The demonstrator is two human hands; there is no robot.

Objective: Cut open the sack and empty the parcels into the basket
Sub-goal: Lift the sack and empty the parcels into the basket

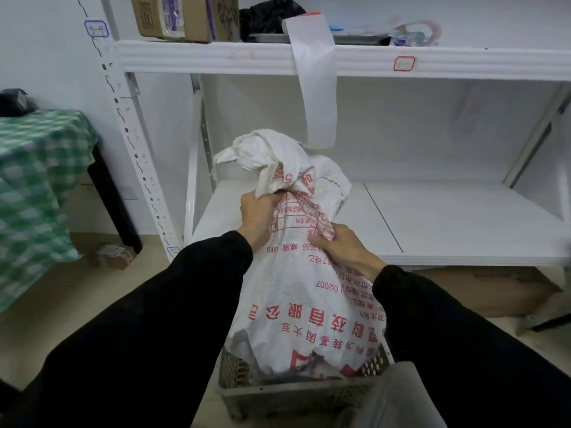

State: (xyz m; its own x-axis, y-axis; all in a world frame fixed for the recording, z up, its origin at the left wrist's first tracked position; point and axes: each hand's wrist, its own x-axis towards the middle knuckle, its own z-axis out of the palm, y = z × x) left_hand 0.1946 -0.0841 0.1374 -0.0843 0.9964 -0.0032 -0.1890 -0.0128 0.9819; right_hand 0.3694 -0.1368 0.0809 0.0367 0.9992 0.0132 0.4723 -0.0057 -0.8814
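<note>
Clutching bunched end of white red-printed woven sack (309,304) with left hand (258,216), pinching side with right hand (343,245); could tip parcels outside grey perforated plastic basket (293,393) if swung.

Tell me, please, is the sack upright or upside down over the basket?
Upside down: the print on the sack reads inverted, and its lower end sits in the basket.

White metal shelving (278,61) against white wall; green-checked table (37,168) left.
</note>
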